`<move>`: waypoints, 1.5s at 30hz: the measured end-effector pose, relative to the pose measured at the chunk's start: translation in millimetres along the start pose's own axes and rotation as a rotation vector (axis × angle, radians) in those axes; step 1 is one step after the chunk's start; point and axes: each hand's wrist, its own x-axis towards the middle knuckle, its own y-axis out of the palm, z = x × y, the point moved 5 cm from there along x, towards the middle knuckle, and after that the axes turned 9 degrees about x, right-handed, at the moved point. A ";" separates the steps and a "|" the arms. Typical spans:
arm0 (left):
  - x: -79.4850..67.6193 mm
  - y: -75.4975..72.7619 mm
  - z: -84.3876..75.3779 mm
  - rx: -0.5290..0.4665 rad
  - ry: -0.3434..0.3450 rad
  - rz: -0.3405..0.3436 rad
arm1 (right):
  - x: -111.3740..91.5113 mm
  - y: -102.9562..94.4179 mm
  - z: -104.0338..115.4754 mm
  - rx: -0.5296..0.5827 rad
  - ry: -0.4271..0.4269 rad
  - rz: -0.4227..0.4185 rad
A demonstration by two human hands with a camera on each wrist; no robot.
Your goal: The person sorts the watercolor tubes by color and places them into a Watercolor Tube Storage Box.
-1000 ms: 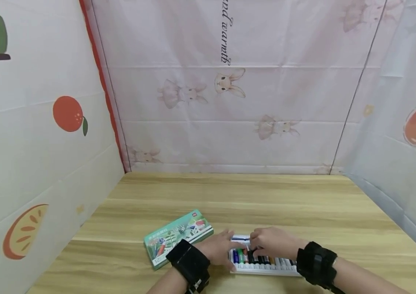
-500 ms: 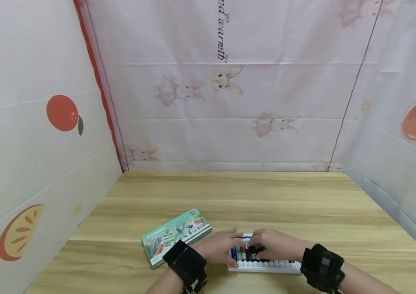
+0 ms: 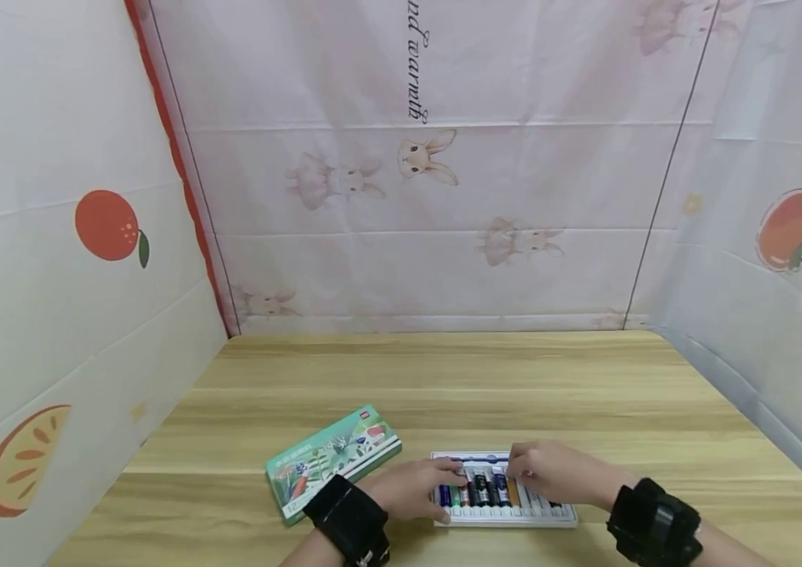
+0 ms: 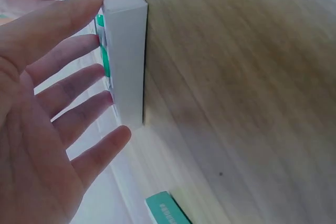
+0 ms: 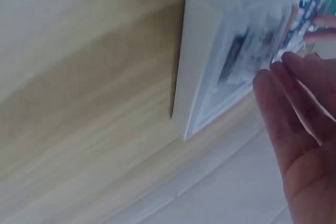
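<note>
A white tray (image 3: pixel 496 522) lies near the front of the table with a row of small paint tubes (image 3: pixel 482 490) in its slots, among them blue, green, black and ochre ones. My left hand (image 3: pixel 411 487) lies across the tray's left end, fingers spread over the end tubes. In the left wrist view the fingertips (image 4: pixel 94 72) sit right at the white side wall. My right hand (image 3: pixel 559 472) is over the tray's right half, fingertips down close to the ochre tube (image 3: pixel 513 493). The right wrist view shows its fingers fairly straight, with nothing visible between them.
A green printed box (image 3: pixel 333 461) lies at an angle to the left of the tray. Behind the wooden tabletop (image 3: pixel 443 378) hangs a pale cloth with rabbit prints (image 3: pixel 415 157), and fruit-printed sheets stand at both sides.
My right hand has moved right along the tray, away from the dark tube it was handling; a blue-labelled tube now shows in the row. My left hand stays at the tray's left end.
</note>
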 end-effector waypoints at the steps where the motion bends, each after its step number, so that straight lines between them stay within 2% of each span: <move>1: 0.1 -0.4 -1.5 0.013 0.007 -0.001 | -0.4 2.7 0.7 -0.003 0.010 0.005; 5: 3.1 -2.0 -8.3 0.061 0.056 -0.009 | -1.4 10.1 4.5 -0.047 0.014 -0.018; 10: 7.3 0.2 -18.2 0.081 0.129 -0.016 | -3.7 18.5 11.3 -0.166 0.019 -0.028; 14: 8.4 2.2 -27.8 0.181 0.197 -0.073 | -6.4 24.9 15.7 -0.272 0.032 -0.029; 18: 9.6 3.9 -31.1 0.257 0.185 -0.100 | -6.2 28.5 17.3 -0.329 0.061 -0.034; 26: 13.3 5.3 -32.8 0.284 0.148 -0.081 | -3.2 31.8 24.4 -0.457 0.025 -0.052; 29: 13.3 6.8 -33.0 0.273 0.145 -0.087 | -2.8 32.0 24.1 -0.436 0.033 -0.045; 32: 12.4 8.4 -32.6 0.265 0.151 -0.097 | -4.7 30.4 20.5 -0.350 0.039 -0.037; 34: 11.5 9.1 -31.9 0.255 0.153 -0.100 | -7.8 27.8 15.9 -0.256 0.026 -0.047; 38: 10.4 10.3 -31.5 0.232 0.164 -0.097 | -18.7 14.8 0.9 0.025 0.025 -0.085; 40: 10.1 10.7 -31.3 0.225 0.171 -0.092 | -24.7 7.4 -7.2 0.105 0.041 -0.111; 42: 9.6 11.0 -30.8 0.227 0.179 -0.088 | -29.3 2.3 -12.3 0.116 0.052 -0.124; 45: 7.2 9.7 -29.5 0.232 0.193 -0.084 | -31.5 2.8 -13.4 0.043 0.059 -0.102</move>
